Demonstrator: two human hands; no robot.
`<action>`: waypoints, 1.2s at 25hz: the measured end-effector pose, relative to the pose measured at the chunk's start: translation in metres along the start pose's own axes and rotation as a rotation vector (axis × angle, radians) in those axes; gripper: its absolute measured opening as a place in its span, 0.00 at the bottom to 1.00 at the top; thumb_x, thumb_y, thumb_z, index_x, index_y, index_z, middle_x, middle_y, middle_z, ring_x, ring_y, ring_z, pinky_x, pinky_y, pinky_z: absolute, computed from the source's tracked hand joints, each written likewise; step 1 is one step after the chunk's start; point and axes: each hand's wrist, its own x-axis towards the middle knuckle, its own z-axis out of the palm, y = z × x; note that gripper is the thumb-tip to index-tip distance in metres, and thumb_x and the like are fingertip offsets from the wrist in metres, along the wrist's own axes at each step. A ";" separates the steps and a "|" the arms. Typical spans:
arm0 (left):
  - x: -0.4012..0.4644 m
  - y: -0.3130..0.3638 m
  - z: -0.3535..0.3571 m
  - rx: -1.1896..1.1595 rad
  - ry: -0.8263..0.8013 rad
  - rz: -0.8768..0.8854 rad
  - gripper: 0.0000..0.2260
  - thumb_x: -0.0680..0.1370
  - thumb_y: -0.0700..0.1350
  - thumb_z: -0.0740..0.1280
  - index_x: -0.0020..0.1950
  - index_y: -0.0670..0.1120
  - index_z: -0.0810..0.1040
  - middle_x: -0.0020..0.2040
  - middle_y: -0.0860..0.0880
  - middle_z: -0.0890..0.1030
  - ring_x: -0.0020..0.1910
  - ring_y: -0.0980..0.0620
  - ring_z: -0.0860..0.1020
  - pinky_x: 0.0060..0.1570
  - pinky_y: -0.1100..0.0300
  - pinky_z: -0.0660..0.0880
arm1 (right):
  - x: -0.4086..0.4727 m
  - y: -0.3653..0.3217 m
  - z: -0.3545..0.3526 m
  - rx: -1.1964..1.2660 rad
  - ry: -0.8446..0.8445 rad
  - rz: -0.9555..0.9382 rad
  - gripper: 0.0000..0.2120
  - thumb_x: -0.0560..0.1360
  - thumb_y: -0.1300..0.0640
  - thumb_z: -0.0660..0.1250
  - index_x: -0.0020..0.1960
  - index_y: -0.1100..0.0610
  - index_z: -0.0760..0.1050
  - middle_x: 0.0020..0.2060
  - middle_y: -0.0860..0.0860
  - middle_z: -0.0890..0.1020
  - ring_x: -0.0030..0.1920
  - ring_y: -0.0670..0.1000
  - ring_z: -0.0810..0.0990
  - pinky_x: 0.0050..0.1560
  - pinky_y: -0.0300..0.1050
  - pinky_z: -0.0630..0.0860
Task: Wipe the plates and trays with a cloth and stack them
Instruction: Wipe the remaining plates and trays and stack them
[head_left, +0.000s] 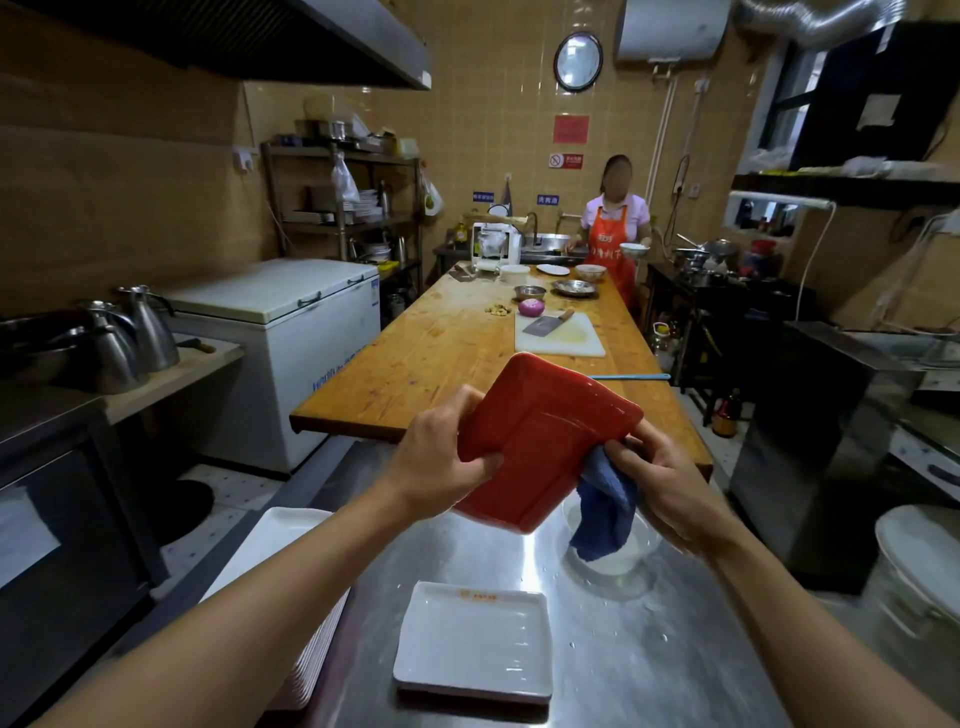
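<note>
Above the wet stainless-steel tabletop (649, 649) you hold the glossy red rectangular plastic tray (540, 441) tilted, left hand (441, 462) fingers curled round its near edge, right hand (670, 478) pinching the blue terry cloth (605, 512) against its corner. Wipe across the whole face, then stack it; the square white plate (475, 636) waits below.

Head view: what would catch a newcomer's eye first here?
The red rectangular tray, held tilted at centre above the steel counter, with the left hand gripping its left edge and the right hand pressing a blue cloth to its right edge. Below it, a wet white square plate lies on the counter.
</note>
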 end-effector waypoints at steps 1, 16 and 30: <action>0.000 0.002 0.001 -0.026 -0.007 -0.034 0.16 0.69 0.43 0.75 0.50 0.48 0.70 0.43 0.50 0.78 0.41 0.54 0.78 0.37 0.64 0.77 | 0.001 0.002 0.001 0.049 0.013 0.033 0.14 0.74 0.60 0.63 0.59 0.54 0.74 0.53 0.58 0.81 0.52 0.55 0.81 0.57 0.51 0.78; -0.022 0.002 0.012 -0.697 0.075 -0.591 0.19 0.70 0.33 0.72 0.58 0.44 0.72 0.51 0.43 0.81 0.47 0.47 0.82 0.48 0.50 0.80 | 0.015 -0.015 0.045 -0.781 0.479 -0.383 0.09 0.73 0.61 0.69 0.52 0.60 0.74 0.49 0.55 0.76 0.48 0.48 0.74 0.46 0.28 0.68; -0.043 0.010 0.019 -0.577 0.103 -0.620 0.16 0.67 0.30 0.71 0.48 0.44 0.72 0.39 0.47 0.79 0.35 0.53 0.77 0.35 0.62 0.75 | 0.034 0.016 0.109 -0.964 0.163 -0.518 0.09 0.77 0.60 0.62 0.56 0.61 0.73 0.56 0.56 0.74 0.54 0.57 0.75 0.52 0.53 0.71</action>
